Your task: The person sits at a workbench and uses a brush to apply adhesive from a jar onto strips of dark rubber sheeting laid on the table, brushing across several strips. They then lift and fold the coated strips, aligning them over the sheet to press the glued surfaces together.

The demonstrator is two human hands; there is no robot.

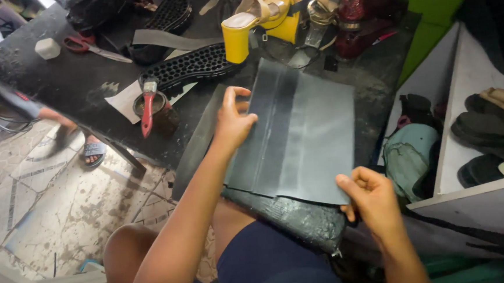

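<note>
Nearest the lens: bare knees and dark blue shorts [265,269]. Just above, a dark grey rubber sheet [298,136], flat on a black board [291,215] across the lap. Right hand [369,195] at five o'clock, thumb and fingers pinching the sheet's near corner. Left hand [233,122] at nine o'clock, fingers curled over the sheet's left edge, pressing down. Farther out at ten o'clock, on the black worktable [61,77]: a glue tin [157,112] with a red-handled brush [148,107], black shoe soles [192,66], red scissors [88,45]. At twelve o'clock, a yellow heeled sandal [256,22].
</note>
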